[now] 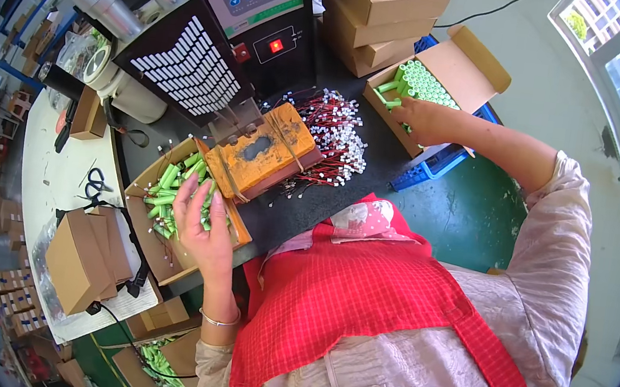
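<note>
Right hand (421, 120): fingers curled down at the near side of an open cardboard box (480, 66); whether a battery is gripped cannot be told. Left hand (205, 229): fingers loosely spread and part-bent, over a second cardboard box (141, 231); no firm hold visible.

Green batteries (426, 82): upright and packed in the right-hand box, a few lying loose; others jumbled in the left-hand box.

Beyond: orange block (287, 125), banded; heap of red wires with white plugs (346, 140); black machine (261, 21), lit screen; dark tabletop (307, 220).

Risks, as judged: loose batteries rolling if their box is knocked; wires tangling if dragged from the heap.

Obscured: right fingertips, batteries behind the left fingers, block's underside; far shelves blurred.
</note>
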`<act>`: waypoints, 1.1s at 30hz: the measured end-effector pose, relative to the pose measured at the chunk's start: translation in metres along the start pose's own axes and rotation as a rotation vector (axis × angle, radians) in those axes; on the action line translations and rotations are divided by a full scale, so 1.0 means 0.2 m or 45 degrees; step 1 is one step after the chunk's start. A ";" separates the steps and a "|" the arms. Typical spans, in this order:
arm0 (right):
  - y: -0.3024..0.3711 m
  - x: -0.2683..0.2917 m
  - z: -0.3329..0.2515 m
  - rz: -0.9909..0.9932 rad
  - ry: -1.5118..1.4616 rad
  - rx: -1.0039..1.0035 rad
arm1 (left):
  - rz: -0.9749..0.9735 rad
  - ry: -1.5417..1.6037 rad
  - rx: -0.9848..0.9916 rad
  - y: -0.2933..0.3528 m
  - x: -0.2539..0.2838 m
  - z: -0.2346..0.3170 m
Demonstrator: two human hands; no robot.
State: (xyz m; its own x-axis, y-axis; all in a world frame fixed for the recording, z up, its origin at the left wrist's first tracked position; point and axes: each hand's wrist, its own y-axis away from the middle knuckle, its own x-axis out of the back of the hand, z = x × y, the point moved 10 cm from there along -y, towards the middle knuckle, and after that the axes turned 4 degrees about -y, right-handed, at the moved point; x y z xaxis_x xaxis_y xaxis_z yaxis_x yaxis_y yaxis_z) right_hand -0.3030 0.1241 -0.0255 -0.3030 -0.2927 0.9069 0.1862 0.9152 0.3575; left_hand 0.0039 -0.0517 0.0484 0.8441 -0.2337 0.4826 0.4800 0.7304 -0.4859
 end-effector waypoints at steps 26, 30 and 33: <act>0.41 0.06 -0.78 0.632 -0.071 0.903 | -0.949 2.022 1.726 0.51 -1.22 0.26; 0.30 0.21 -0.68 0.865 -0.282 0.971 | -0.856 1.921 1.748 0.60 -1.21 0.09; -0.01 0.29 -0.43 1.020 -0.256 0.670 | -1.008 1.629 1.599 0.65 -1.16 0.08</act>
State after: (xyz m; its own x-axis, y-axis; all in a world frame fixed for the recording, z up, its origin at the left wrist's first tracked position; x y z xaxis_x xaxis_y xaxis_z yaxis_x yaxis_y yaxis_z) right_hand -0.2407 0.0807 0.0459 -0.4315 0.4770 0.7656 -0.0196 0.8436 -0.5366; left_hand -0.1339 0.1068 -0.1151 0.4852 -0.5119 -0.7089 0.8478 0.0770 0.5247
